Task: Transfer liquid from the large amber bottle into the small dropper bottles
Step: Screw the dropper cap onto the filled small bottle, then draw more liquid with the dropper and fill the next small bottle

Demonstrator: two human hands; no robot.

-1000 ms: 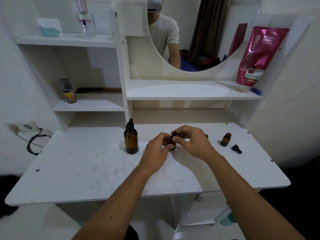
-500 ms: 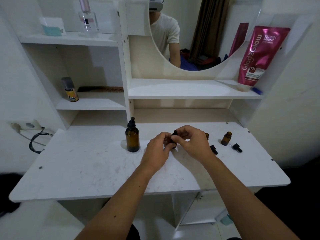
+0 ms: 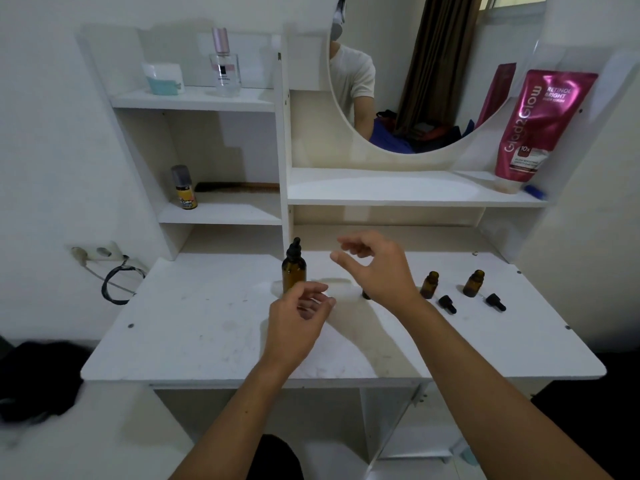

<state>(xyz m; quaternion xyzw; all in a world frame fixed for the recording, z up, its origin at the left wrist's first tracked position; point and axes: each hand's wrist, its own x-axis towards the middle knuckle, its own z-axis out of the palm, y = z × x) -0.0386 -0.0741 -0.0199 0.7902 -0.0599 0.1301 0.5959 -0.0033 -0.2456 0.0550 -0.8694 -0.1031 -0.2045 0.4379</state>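
Observation:
The large amber bottle stands upright on the white desk with its black dropper cap on. My left hand hovers just in front of it, fingers loosely apart, holding nothing. My right hand is raised above the desk, fingers spread and empty. A dark small bottle shows only partly under my right wrist. Two small amber dropper bottles stand uncapped to the right. Their black dropper caps lie on the desk in front of them.
White shelves rise behind the desk with a round mirror, a pink pouch, a perfume bottle, a small jar and a yellow spray can. A black cable hangs at the left wall.
Both hands let go of the small bottle they held together and moved apart. My right hand rose; my left hand drew back toward the large bottle. The camera view shifted.

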